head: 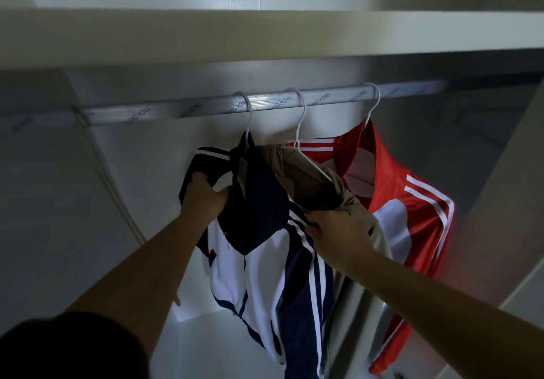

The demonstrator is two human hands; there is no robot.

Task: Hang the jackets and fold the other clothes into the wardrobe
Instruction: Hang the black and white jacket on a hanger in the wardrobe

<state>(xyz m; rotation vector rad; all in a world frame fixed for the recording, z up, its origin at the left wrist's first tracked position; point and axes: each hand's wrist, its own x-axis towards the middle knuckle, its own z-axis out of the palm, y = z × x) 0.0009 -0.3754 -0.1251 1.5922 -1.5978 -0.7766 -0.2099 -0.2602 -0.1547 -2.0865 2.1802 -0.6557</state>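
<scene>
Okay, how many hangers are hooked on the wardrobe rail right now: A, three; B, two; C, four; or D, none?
A: three white hanger hooks sit over the rail, one each above the navy and white jacket, the khaki garment and the red jacket.

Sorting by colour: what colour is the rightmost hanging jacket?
The jacket is red with white stripes; head view.

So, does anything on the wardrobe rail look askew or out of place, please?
Yes: the navy-and-white jacket sits bunched and lopsided on its hanger, with the left hand and right hand gripping its shoulders. The beige jacket beside it is rumpled too.
</scene>
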